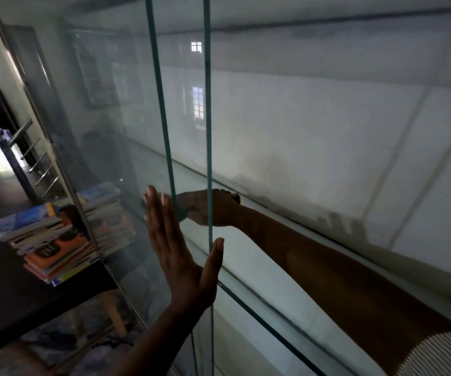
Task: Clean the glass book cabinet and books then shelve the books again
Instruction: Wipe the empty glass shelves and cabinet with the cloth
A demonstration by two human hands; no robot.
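Note:
The glass book cabinet fills the view, its sliding glass door (110, 147) on the left with green pane edges (164, 118) near the middle. My left hand (175, 240) lies flat with straight fingers against the outside of the glass door. My right hand (208, 207) reaches deep inside the cabinet onto the glass shelf (246, 256), fingers curled over something small and dark that I cannot make out. A stack of books (48, 240) with blue and orange covers sits on a dark table outside the cabinet at the left.
The dark table (7, 294) stands left of the cabinet, with a metal rack (29, 156) behind it. The cabinet's white back wall (313, 131) shows dusty smudges. A patterned rug (56, 346) lies on the floor below.

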